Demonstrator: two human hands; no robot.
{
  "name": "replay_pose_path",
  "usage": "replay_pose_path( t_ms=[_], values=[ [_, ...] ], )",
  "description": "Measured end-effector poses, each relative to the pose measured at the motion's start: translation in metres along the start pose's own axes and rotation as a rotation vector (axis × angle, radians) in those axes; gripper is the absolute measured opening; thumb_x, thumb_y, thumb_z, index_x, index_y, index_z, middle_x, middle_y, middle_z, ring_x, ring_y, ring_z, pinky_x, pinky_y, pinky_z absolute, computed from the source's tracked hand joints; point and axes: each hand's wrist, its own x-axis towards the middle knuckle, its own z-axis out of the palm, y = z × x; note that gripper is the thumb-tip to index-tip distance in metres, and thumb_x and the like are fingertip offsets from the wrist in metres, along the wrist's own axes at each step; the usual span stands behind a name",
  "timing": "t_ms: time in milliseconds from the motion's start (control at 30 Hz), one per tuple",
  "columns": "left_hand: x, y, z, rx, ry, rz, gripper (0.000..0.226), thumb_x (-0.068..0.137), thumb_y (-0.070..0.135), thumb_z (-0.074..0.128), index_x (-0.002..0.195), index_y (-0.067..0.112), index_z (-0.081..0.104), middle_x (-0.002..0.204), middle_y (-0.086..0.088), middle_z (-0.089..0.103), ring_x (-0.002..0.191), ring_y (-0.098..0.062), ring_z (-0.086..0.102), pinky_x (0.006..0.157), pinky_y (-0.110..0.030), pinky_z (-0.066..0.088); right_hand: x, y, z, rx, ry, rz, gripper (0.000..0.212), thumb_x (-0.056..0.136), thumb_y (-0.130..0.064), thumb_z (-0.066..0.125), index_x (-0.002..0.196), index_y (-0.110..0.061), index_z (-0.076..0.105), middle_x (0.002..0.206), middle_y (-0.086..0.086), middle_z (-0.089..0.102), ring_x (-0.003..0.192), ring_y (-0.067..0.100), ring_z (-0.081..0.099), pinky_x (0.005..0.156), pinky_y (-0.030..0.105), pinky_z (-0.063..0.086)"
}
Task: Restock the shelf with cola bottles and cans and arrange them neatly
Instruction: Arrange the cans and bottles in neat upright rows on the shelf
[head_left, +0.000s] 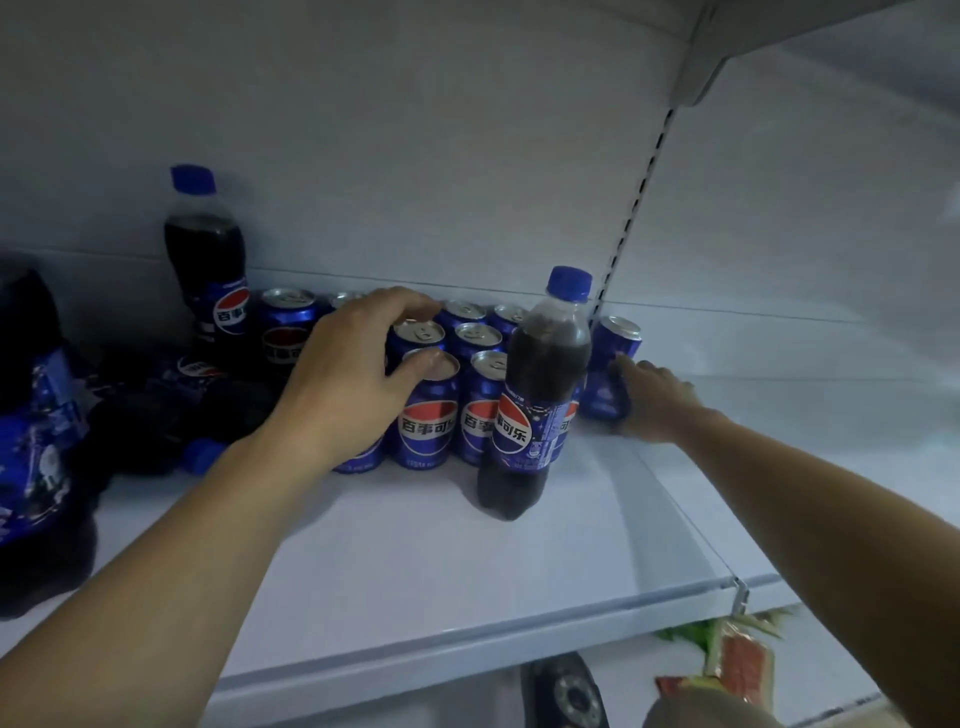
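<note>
Head view: left fingers (402, 302) spread atop 百事可乐 cans (429, 415); right fingers (629, 372) clamp a tilted can (609, 349)

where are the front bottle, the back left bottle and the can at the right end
front bottle (548, 364): head view, dark body above the label
back left bottle (205, 249): head view, dark upper body
right-end can (602, 382): head view, blue side wall
</note>
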Motion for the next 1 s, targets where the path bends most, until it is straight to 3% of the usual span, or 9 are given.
replay_pose_path(
  t_ms=[100, 233, 300, 433, 600, 733, 800, 900, 1000],
  values=[
    [0.001, 0.000, -0.002, -0.022, 0.012, 0.008, 0.035, 0.092, 0.025, 0.072, 0.126, 0.025, 0.064, 0.123, 0.015, 0.065, 0.108, 0.007, 0.050, 0.086, 0.001, 0.033, 0.005, -0.001, -0.020, 0.151, 0.030, 0.008, 0.076, 0.068, -0.040, 0.084, 0.131, -0.018, 0.046, 0.117, 0.008, 0.063, 0.095, 0.029, 0.058, 0.078, 0.034, 0.047],
    [0.002, 0.007, -0.002, -0.115, 0.030, 0.025, 0.032, 0.093, 0.025, 0.070, 0.124, 0.027, 0.064, 0.122, 0.016, 0.065, 0.112, 0.003, 0.056, 0.089, -0.017, 0.045, 0.000, -0.011, -0.094, 0.578, 0.203, 0.036, 0.071, 0.072, -0.034, 0.089, 0.128, -0.014, 0.050, 0.112, 0.006, 0.063, 0.096, 0.026, 0.060, 0.073, 0.030, 0.046],
    [0.001, 0.011, -0.003, -0.148, 0.048, 0.048, 0.031, 0.092, 0.024, 0.070, 0.123, 0.026, 0.065, 0.120, 0.016, 0.066, 0.109, 0.007, 0.055, 0.084, -0.006, 0.041, -0.005, -0.022, -0.141, 0.764, 0.287, -0.010, 0.066, 0.073, -0.026, 0.090, 0.127, -0.012, 0.054, 0.112, 0.005, 0.065, 0.095, 0.023, 0.064, 0.071, 0.028, 0.050],
    [-0.001, 0.018, -0.009, -0.281, 0.123, 0.076, 0.027, 0.094, 0.030, 0.065, 0.121, 0.029, 0.065, 0.115, 0.021, 0.066, 0.111, 0.007, 0.059, 0.090, -0.010, 0.044, -0.023, -0.060, -0.226, 1.014, 0.319, -0.199, 0.070, 0.069, -0.017, 0.091, 0.130, -0.012, 0.056, 0.117, 0.005, 0.071, 0.105, 0.023, 0.070, 0.094, 0.045, 0.058],
    [0.004, 0.037, -0.027, -0.584, 0.236, 0.028, 0.042, 0.090, 0.047, 0.055, 0.130, 0.033, 0.056, 0.118, 0.017, 0.066, 0.111, -0.005, 0.064, 0.086, -0.015, 0.051, -0.056, -0.137, -0.272, 1.045, 0.163, -0.475, 0.066, 0.078, -0.004, 0.080, 0.135, -0.016, 0.049, 0.123, 0.005, 0.066, 0.111, 0.022, 0.067, 0.085, 0.041, 0.062],
    [0.013, 0.039, -0.055, -1.417, 0.084, -0.435, 0.056, 0.088, 0.060, 0.047, 0.132, 0.027, 0.054, 0.112, -0.005, 0.075, 0.091, -0.024, 0.073, 0.074, -0.034, 0.054, -0.066, -0.189, -0.263, 1.038, -0.143, -0.662, 0.062, 0.075, 0.000, 0.079, 0.130, -0.010, 0.053, 0.123, 0.012, 0.067, 0.115, 0.027, 0.066, 0.091, 0.044, 0.058],
    [0.013, 0.032, -0.065, -1.629, 0.047, -0.561, 0.053, 0.093, 0.058, 0.046, 0.121, 0.016, 0.063, 0.098, -0.012, 0.075, 0.076, -0.026, 0.068, 0.066, -0.033, 0.051, -0.069, -0.213, -0.255, 1.026, -0.256, -0.733, 0.064, 0.072, -0.001, 0.079, 0.130, -0.007, 0.053, 0.124, 0.013, 0.067, 0.117, 0.028, 0.065, 0.097, 0.047, 0.055],
    [0.013, 0.020, -0.062, -1.563, 0.264, -0.530, 0.043, 0.098, 0.043, 0.050, 0.128, 0.013, 0.059, 0.100, -0.012, 0.072, 0.071, -0.023, 0.066, 0.061, -0.031, 0.051, -0.071, -0.241, -0.258, 0.931, -0.258, -0.786, 0.063, 0.076, -0.001, 0.082, 0.131, -0.014, 0.054, 0.125, 0.007, 0.067, 0.115, 0.021, 0.067, 0.097, 0.043, 0.056],
    [0.013, 0.008, -0.061, -1.278, 0.441, -0.407, 0.053, 0.085, 0.047, 0.061, 0.131, 0.022, 0.054, 0.114, -0.007, 0.072, 0.078, -0.023, 0.072, 0.063, -0.029, 0.053, -0.077, -0.261, -0.266, 0.833, -0.148, -0.799, 0.059, 0.079, -0.017, 0.080, 0.133, -0.021, 0.055, 0.121, -0.003, 0.066, 0.104, 0.008, 0.069, 0.082, 0.029, 0.060]
  ],
)
